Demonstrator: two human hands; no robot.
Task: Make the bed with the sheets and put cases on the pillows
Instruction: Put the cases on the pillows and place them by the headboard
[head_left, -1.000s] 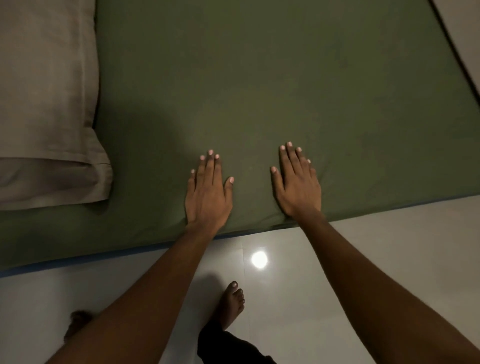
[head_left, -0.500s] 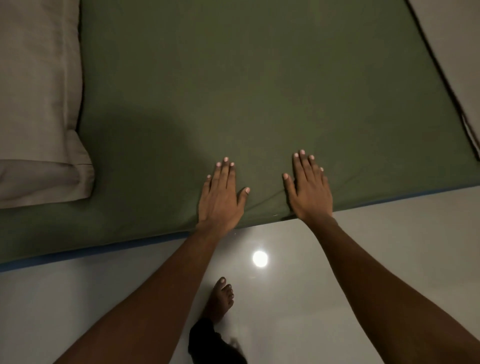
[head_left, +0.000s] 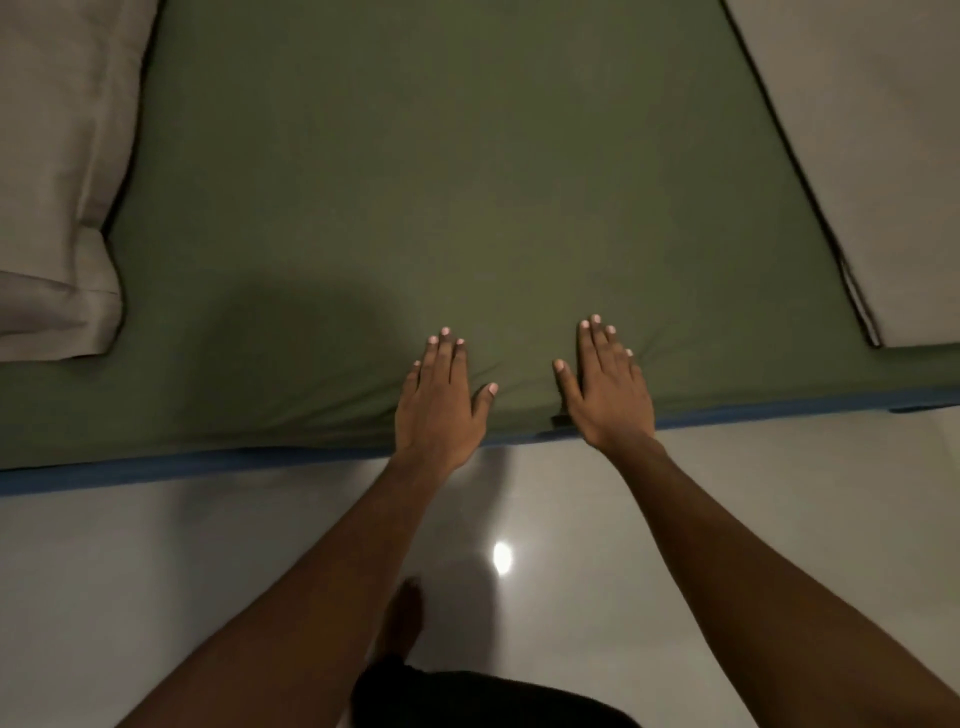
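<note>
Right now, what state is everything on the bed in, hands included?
green sheet: spread flat, slight wrinkles by the hands.
pillow: cased, lying at the left end.
left hand: fingers straight, palm pressing the sheet.
right hand: fingers straight, flat on the sheet at its near edge.
blue mattress edge: showing below the sheet.

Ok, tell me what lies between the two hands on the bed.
Only bare green sheet, faintly creased, separates the left hand and the right hand, both flat on it, as the head view shows.
</note>
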